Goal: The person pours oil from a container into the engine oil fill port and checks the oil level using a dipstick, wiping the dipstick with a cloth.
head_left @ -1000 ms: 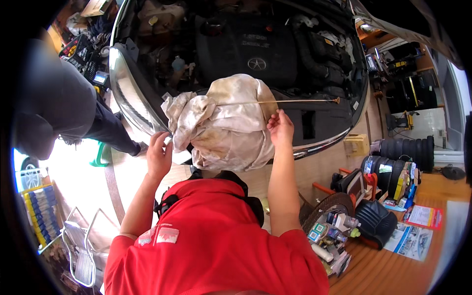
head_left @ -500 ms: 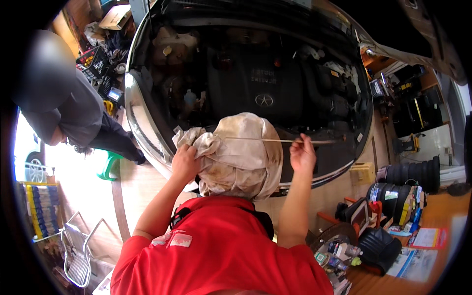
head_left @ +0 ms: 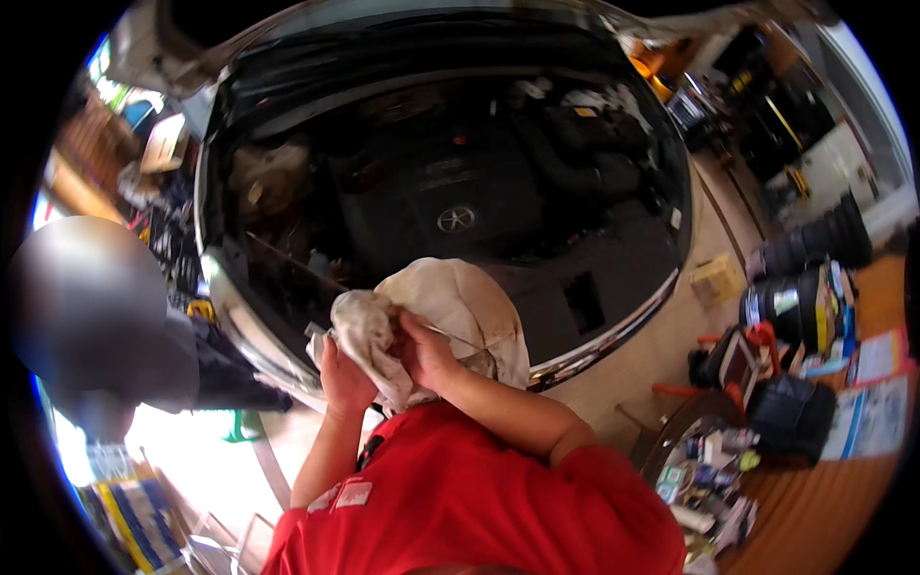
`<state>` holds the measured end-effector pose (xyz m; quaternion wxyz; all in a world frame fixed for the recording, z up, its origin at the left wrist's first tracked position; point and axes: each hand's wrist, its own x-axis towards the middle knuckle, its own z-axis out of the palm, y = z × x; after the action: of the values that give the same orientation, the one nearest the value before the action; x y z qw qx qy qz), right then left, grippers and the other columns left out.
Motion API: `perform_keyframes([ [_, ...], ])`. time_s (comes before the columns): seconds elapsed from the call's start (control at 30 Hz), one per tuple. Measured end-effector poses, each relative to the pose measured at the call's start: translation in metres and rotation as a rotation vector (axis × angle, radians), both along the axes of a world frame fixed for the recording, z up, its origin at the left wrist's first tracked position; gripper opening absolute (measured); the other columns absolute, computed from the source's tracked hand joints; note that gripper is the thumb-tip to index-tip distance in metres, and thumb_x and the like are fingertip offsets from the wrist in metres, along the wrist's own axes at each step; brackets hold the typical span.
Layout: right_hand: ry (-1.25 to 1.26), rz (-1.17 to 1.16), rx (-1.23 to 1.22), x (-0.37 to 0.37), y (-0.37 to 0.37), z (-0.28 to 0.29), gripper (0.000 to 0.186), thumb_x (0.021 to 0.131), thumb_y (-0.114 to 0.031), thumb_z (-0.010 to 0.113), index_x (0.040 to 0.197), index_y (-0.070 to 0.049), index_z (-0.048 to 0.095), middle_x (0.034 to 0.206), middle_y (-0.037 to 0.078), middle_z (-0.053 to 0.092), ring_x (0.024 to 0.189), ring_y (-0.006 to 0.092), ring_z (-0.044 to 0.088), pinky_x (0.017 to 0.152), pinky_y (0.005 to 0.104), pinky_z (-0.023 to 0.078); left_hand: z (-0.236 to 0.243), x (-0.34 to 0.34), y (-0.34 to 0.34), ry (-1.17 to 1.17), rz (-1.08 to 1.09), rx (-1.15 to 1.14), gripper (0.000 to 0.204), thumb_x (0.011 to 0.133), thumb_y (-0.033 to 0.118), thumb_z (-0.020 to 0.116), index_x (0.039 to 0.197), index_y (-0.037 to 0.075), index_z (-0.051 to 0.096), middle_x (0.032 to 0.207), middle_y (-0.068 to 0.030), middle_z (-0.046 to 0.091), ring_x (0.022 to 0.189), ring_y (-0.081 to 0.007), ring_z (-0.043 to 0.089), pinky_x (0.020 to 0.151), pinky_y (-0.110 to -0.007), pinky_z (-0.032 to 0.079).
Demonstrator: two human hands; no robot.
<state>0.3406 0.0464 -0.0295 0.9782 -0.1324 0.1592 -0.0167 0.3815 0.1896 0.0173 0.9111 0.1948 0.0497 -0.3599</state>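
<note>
In front of my red shirt, a crumpled, stained off-white rag (head_left: 356,326) is bunched between my two hands. My left hand (head_left: 347,377) is closed around its left side. Against the rag's right side, my right hand (head_left: 428,356) has its fingers curled around a thin dipstick (head_left: 467,339). Part of the dipstick sticks out right of that hand, and a thin line continues left of the rag; the middle is hidden. A rounded beige, stained cloth surface (head_left: 470,297) lies just beyond my hands; what is under it cannot be seen.
Ahead lies a car's engine bay (head_left: 431,192), with a black engine cover and its front edge close to me. A person in grey (head_left: 125,335) stands at the left. Stacked tyres (head_left: 791,307) and a cluttered wooden bench (head_left: 815,498) are at the right.
My right hand has moved left from along the dipstick to the rag, and the dipstick now slants. The view has shifted, and the person in grey appears lower at the left.
</note>
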Motion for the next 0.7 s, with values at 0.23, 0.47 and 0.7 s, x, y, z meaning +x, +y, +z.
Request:
perform_keyframes([
  [0.23,0.042,0.072,-0.035,0.001,0.012,-0.017,0.026,0.100,-0.023,0.060,0.121,-0.009,0.063,0.092,0.003,0.062,0.082,0.0157,0.058,0.073,0.0305,0.049,-0.022,0.014,-0.007,-0.438,-0.029,0.446,0.031,0.096,0.014,0.057,0.125,0.004,0.056,0.113,-0.0084,0.064,0.101,-0.0206,0.063,0.087,-0.034,0.052],
  [0.47,-0.139,0.074,0.215,-0.098,-0.038,-0.029,0.052,0.090,-0.038,0.072,0.136,-0.022,0.055,0.093,-0.001,0.054,0.076,0.0136,0.046,0.065,0.0274,0.037,-0.069,0.078,0.054,-0.467,0.007,0.276,0.047,0.106,0.029,0.035,0.145,0.004,0.037,0.143,-0.0134,0.049,0.130,-0.0266,0.051,0.110,-0.040,0.043],
  [0.7,0.109,-0.465,0.113,-0.219,-0.114,-0.038,0.045,0.092,-0.054,0.062,0.111,-0.013,0.066,0.080,0.001,0.054,0.067,0.0141,0.043,0.058,0.0281,0.035,-0.056,0.091,0.054,-0.359,0.143,0.467,0.043,0.104,0.031,0.047,0.137,0.004,0.048,0.131,-0.0135,0.059,0.117,-0.0283,0.060,0.101,-0.041,0.051],
])
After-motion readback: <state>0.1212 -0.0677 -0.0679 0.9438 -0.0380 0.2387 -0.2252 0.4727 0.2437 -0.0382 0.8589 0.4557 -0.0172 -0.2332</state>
